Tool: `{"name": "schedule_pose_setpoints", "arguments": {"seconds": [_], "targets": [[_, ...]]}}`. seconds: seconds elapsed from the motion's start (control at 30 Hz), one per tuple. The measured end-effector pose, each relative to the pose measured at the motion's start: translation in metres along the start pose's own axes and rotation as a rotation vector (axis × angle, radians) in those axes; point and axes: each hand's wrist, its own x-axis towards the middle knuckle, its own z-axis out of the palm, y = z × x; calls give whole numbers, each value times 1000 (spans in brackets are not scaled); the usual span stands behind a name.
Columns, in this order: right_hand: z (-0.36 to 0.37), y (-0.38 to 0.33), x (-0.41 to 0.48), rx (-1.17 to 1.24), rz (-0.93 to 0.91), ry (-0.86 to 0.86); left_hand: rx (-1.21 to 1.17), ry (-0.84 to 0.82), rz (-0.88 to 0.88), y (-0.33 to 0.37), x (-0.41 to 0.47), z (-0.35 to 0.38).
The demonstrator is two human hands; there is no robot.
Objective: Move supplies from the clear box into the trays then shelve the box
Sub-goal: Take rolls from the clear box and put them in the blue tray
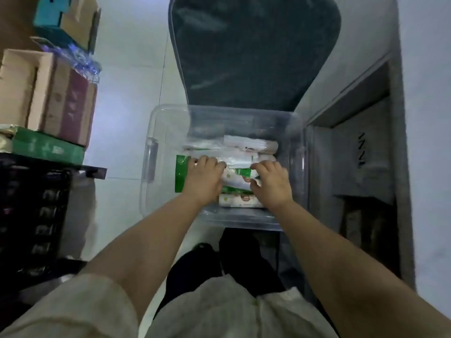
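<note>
Head view: packets [240, 156] of supplies fill the clear box [156, 132] on the floor at center. Left hand [203, 178] lies on a green packet [181, 174], fingers curled over it; right hand [272, 182] at three o'clock, fingers curled onto the packets. Cardboard boxes [48, 93] stand at ten o'clock.

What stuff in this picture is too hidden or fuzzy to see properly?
- Head view: the packets under the left hand and right hand are partly covered.
- Print on the packets is blurred, unreadable.
- The clear box hides its own floor beneath the packets.
- The dark shelf opening is too dim.
</note>
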Motion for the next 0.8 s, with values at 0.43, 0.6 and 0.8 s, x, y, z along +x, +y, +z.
{"name": "schedule_pose_setpoints", "arguments": {"seconds": [0.43, 0.6, 0.8], "targets": [[81, 78, 137, -124, 53, -50, 78, -319, 239, 32, 95, 125], [105, 83, 161, -258, 42, -58, 11, -272, 235, 23, 95, 144], [103, 72, 164, -365, 100, -92, -81, -128, 235, -3, 74, 124]]}}
